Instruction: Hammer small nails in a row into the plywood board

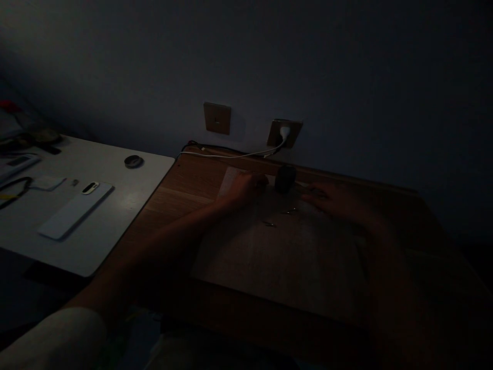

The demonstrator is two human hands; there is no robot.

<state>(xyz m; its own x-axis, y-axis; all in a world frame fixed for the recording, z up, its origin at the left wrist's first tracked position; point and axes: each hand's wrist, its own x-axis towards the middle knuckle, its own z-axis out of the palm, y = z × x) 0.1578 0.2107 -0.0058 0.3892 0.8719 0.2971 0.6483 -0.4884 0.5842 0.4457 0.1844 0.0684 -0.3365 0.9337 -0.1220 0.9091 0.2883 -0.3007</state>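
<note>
Really dark room. The wooden table [181, 187] is sitting against the wall. The left hand [242, 189] and right hand [332, 198] are resting on a pale mat [277, 262], with a dark round object [285, 178] sitting between the fingers [260, 181]. Can't tell how open they are or if they're gripping anything.

Bench [185, 190]: brown wood grain. Mat [277, 257]: pale beige. Side table [115, 216]: white. Phone [75, 209]: white. Charger cable [231, 154]: white. Wall [346, 77]: dim grey-blue.

We see a wooden surface [185, 190] carrying a pale mat [285, 257]; beside it, a white surface [115, 216] bears 1 phone [75, 209].
</note>
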